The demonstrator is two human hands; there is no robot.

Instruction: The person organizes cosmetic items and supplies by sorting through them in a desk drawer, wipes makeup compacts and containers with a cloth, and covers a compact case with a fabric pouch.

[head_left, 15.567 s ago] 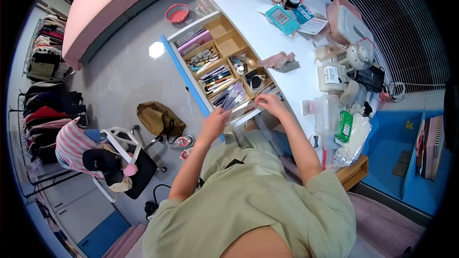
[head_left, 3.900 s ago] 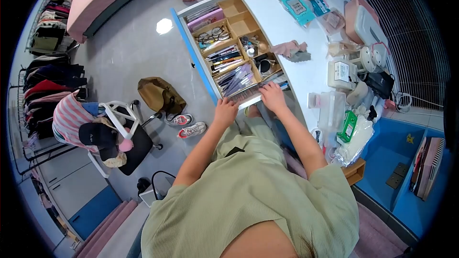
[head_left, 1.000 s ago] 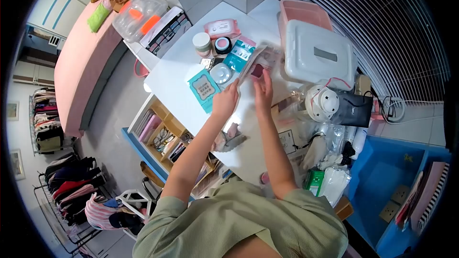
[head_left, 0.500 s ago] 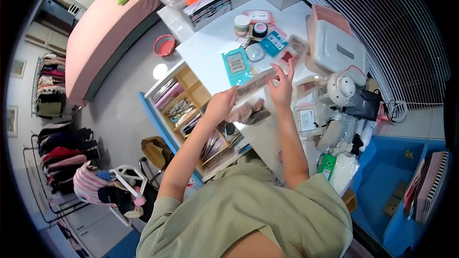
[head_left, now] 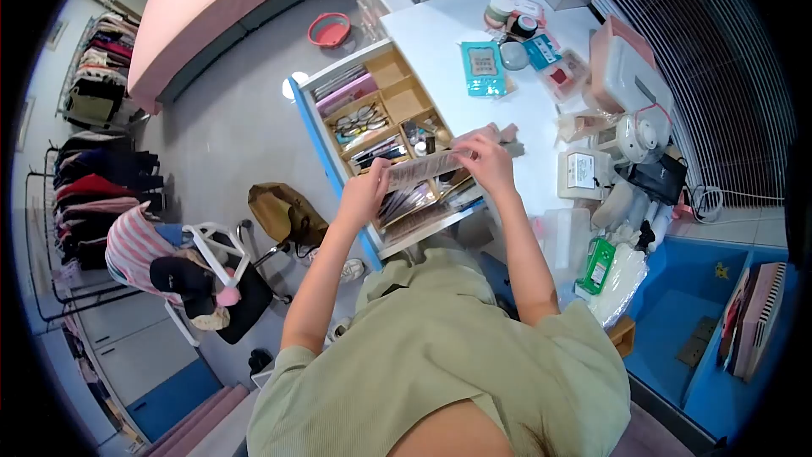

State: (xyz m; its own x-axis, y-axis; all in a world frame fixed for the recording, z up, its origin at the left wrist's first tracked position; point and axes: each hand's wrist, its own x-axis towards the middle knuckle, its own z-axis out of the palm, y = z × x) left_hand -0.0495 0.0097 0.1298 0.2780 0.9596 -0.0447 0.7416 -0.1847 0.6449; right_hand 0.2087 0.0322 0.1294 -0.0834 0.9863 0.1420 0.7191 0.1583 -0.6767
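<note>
Between my two hands is a long, narrow, clear strip-like case (head_left: 423, 171) with rows of dark marks; I cannot tell its contents. My left hand (head_left: 364, 195) is closed on its left end, and my right hand (head_left: 489, 162) pinches the right end. Both hold it over the open drawer (head_left: 319, 131), which has wooden compartments. Inside lie eyeglasses (head_left: 359, 121), a pink case (head_left: 348, 95) and several slim, pen-like items. A pinkish item (head_left: 484, 133) shows on the table edge just beyond my right hand, partly hidden.
On the white table (head_left: 440, 30) are a turquoise packet (head_left: 483, 69), jars (head_left: 499, 10), a white lidded box (head_left: 630, 85) and a green package (head_left: 597, 266). A blue bin (head_left: 677, 305) stands right. A brown bag (head_left: 286, 213) and red basin (head_left: 329, 30) are on the floor.
Both hands and the clear case have shifted from above the table to over the open drawer. My right hand's raised fingers have come down around its end. The camera view has turned left.
</note>
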